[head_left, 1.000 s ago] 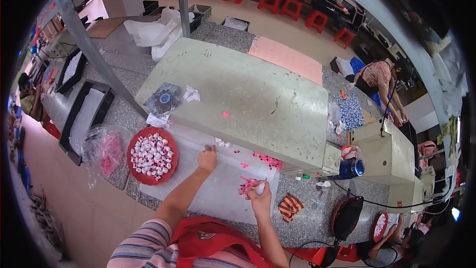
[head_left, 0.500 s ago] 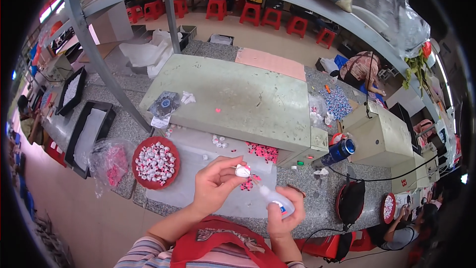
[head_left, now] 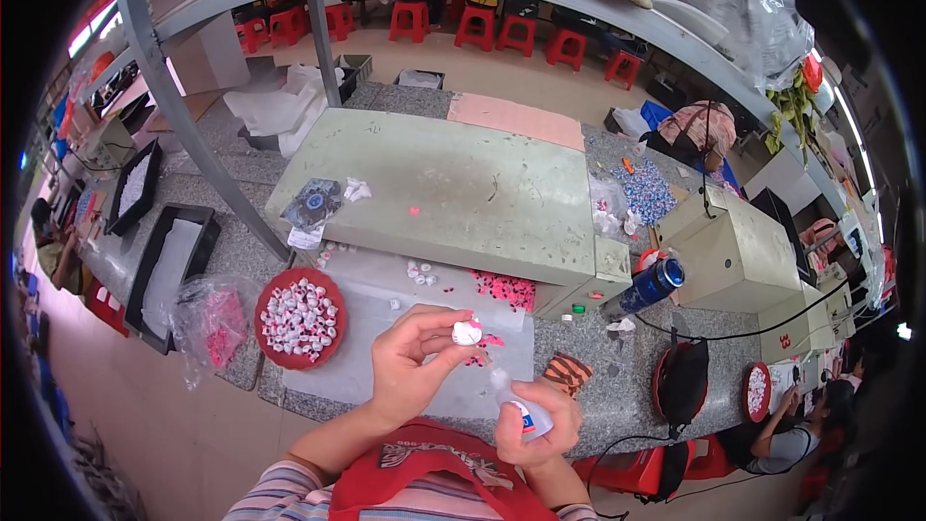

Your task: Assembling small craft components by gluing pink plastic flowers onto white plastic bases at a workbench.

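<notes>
Between the thumb and fingers of my left hand (head_left: pixel 403 371) is a small round white piece (head_left: pixel 467 334) with pink at its edge. My right hand (head_left: pixel 555 417) is wrapped round a small clear squeeze bottle (head_left: pixel 511 397) with a thin nozzle. The nozzle points up at the white piece from just below; I cannot tell if it touches. Behind my fingers, small pink and black bits (head_left: pixel 506 289) lie on white paper (head_left: pixel 367 314). Left of my hands stands a red dish (head_left: pixel 262 345) heaped with similar white and pink pieces.
A pale green metal box (head_left: pixel 434 183) stands across the bench ahead. Right of it are a blue tumbler (head_left: pixel 656 285) and a striped cloth (head_left: pixel 567 373). A plastic bag of pink bits (head_left: pixel 217 328) and a black tray (head_left: pixel 198 251) sit left. A co-worker (head_left: pixel 810 444) sits at far right.
My right hand has moved left and slightly down with the bottle, uncovering the striped cloth. The white piece has turned a little in my left fingers. The whole view has shifted slightly.
</notes>
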A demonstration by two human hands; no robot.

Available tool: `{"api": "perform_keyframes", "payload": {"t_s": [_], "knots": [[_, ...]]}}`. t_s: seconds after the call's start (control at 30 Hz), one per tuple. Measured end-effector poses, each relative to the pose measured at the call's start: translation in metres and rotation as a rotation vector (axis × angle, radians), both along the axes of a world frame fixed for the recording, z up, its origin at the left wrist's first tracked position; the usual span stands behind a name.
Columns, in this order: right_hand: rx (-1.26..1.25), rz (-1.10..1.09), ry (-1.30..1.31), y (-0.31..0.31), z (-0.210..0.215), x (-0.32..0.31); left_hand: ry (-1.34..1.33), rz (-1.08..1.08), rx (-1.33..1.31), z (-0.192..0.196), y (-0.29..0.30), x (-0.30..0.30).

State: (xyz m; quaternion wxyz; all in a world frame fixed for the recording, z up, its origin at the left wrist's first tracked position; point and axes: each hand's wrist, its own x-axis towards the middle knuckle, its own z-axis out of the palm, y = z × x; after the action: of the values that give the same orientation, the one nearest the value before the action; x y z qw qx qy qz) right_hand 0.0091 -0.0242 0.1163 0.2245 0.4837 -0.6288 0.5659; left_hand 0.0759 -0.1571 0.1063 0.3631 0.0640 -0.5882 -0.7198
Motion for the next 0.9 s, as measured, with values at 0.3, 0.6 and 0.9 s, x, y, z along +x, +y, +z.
{"api": "perform_keyframes", "payload": {"t_s": [0.3,0.6,0.9], "knots": [[0.008,0.026,-0.041,-0.002,0.000,-0.001,-0.002,-0.006,-0.021,-0.002,-0.001,-0.003],[0.048,0.092,-0.087,0.001,0.003,-0.003,-0.058,0.039,-0.110,-0.001,-0.006,0.000],[0.034,0.066,-0.166,0.006,0.002,-0.002,-0.168,-0.168,0.281,0.000,-0.013,0.003]]}}
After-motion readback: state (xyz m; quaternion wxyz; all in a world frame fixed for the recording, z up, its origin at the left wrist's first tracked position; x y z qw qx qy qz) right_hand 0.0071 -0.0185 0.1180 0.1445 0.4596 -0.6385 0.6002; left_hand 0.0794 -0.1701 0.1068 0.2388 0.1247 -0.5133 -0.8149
